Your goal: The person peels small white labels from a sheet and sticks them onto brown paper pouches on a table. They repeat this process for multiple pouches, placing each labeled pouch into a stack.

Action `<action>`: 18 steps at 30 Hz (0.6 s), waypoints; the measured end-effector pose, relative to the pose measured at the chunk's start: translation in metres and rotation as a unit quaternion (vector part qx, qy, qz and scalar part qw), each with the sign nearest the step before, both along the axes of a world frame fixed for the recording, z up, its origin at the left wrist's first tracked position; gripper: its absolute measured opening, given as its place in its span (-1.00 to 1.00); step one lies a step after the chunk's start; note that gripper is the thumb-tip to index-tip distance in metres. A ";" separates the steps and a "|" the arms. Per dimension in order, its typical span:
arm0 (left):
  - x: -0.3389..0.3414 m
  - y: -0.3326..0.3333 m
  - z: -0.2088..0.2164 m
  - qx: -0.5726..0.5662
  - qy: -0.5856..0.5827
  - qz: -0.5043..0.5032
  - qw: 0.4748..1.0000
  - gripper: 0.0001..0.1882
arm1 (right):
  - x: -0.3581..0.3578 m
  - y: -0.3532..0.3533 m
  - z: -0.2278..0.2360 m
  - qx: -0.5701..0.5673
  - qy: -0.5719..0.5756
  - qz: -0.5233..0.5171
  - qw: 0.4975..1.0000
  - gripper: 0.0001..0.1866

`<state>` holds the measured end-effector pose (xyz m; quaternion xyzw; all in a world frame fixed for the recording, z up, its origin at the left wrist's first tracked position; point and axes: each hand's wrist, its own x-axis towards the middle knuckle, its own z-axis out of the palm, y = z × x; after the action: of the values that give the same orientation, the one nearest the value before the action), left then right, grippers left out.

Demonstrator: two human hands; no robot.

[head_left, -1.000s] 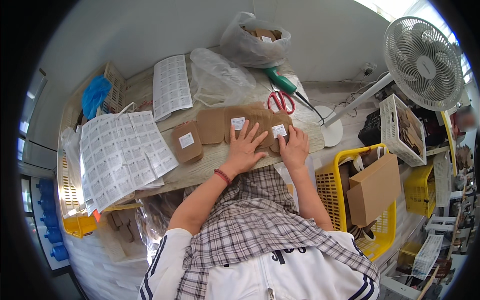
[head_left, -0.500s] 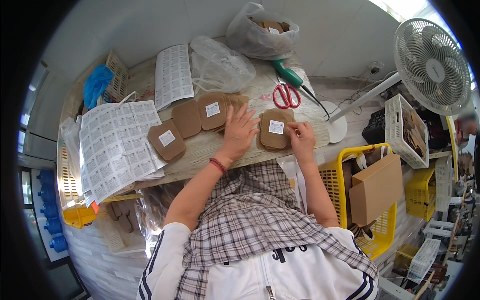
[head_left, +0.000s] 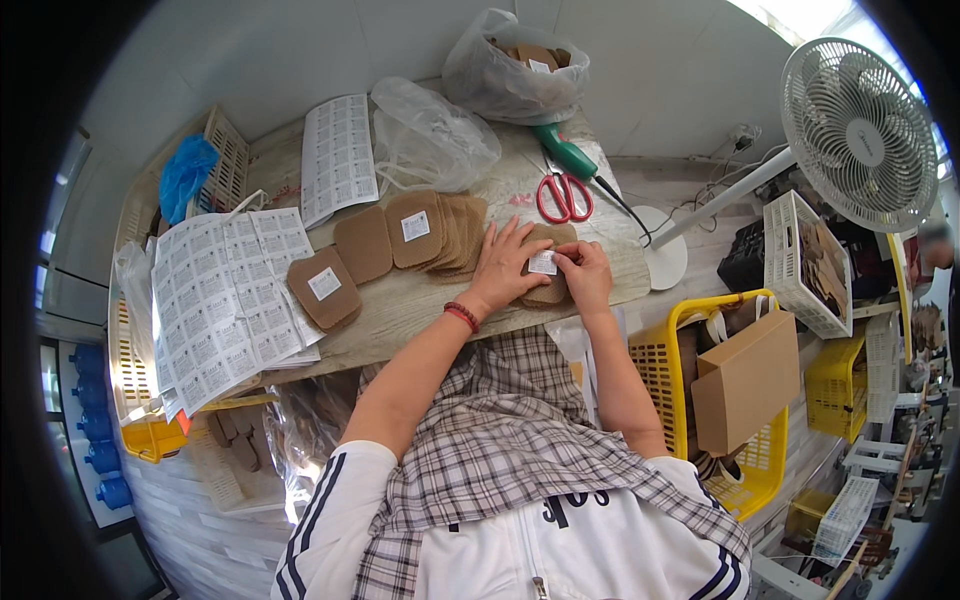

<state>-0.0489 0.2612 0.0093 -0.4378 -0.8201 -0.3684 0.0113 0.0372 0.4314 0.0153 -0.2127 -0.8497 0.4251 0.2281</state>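
A short stack of brown rounded-square pads (head_left: 551, 234) lies at the front right of the table. On its top pad is a white printed label (head_left: 543, 262). My right hand (head_left: 586, 272) is closed, its thumb and finger pinched at the label's right edge. My left hand (head_left: 499, 268) lies with fingers spread, its fingertips over the left side of the stack, holding nothing. Left of it, a fanned row of the same pads (head_left: 462, 232) runs along the table, with a labelled pad (head_left: 415, 224) on top. Another labelled pad (head_left: 325, 290) lies at the row's left end.
Label sheets (head_left: 228, 300) cover the table's left side. Behind the pads lie a clear plastic bag (head_left: 435, 140), red-handled scissors (head_left: 564, 199) and a green corded tool (head_left: 566, 152). A filled bag (head_left: 515, 85) stands at the back. A fan (head_left: 860, 140) and yellow basket (head_left: 655, 365) stand right.
My left hand has moved right, its fingertips now over the stack. My right hand has shifted left from the stack's right edge onto the label. The view has shifted slightly.
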 end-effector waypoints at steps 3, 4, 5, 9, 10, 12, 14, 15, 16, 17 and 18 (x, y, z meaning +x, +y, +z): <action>0.000 0.000 0.002 0.000 -0.008 -0.001 1.000 -0.31 | -0.003 0.002 0.002 -0.003 -0.025 -0.004 1.000 -0.82; -0.001 0.000 0.001 -0.001 -0.003 0.001 1.000 -0.31 | -0.005 0.003 0.000 -0.012 -0.035 -0.005 0.999 -0.81; -0.001 -0.001 -0.001 -0.002 0.002 0.003 1.000 -0.30 | -0.007 0.005 -0.001 -0.022 -0.045 -0.005 0.999 -0.81; -0.001 -0.001 -0.001 -0.009 0.007 0.005 1.000 -0.29 | -0.014 0.006 0.004 -0.027 -0.104 -0.008 0.994 -0.82; -0.002 -0.001 -0.001 -0.005 0.007 0.004 1.000 -0.30 | -0.014 0.006 0.004 -0.032 -0.107 -0.009 0.994 -0.83; -0.001 0.004 -0.001 0.006 0.007 -0.002 1.000 -0.30 | -0.011 0.005 0.000 0.014 -0.072 -0.009 0.997 -0.84; -0.001 0.003 0.000 -0.003 0.005 0.007 1.000 -0.30 | -0.006 -0.002 -0.010 0.117 0.004 -0.005 0.993 -0.85; -0.001 -0.001 0.001 -0.011 0.004 0.016 1.000 -0.30 | -0.007 -0.008 -0.011 0.151 0.037 0.008 0.988 -0.86; -0.001 0.000 0.001 -0.011 0.001 0.013 1.000 -0.30 | -0.003 -0.010 -0.010 0.175 0.050 0.015 0.983 -0.87; 0.000 0.001 0.002 -0.011 -0.003 0.011 1.000 -0.30 | 0.002 -0.012 -0.009 0.199 0.064 0.022 0.978 -0.87; 0.000 0.001 0.003 -0.011 -0.008 0.009 1.000 -0.30 | 0.006 -0.014 -0.005 0.223 0.077 0.029 0.971 -0.87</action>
<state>-0.0487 0.2625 0.0120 -0.4274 -0.8281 -0.3627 0.0036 0.0432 0.4173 0.0100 -0.0983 -0.9090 0.2461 0.3217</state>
